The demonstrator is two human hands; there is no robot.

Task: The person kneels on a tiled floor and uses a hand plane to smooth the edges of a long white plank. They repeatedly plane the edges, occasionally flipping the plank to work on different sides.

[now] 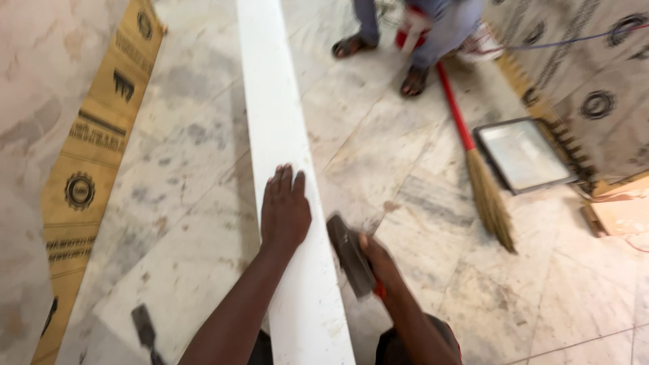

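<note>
left hand (284, 211) flat, open on 1 white board (280, 135); right hand (380, 260) grips 1 sanding block (350, 255); 1 broom (476, 162) nearby.

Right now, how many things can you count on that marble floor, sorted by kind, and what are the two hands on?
Long white board, left hand flat on it: 1
Dark flat tool in the right hand: 1
Dark-handled tool on the floor: 1
Red-handled broom: 1
Flat framed panel: 1
Brown printed paper strip: 1
Total: 6
</note>
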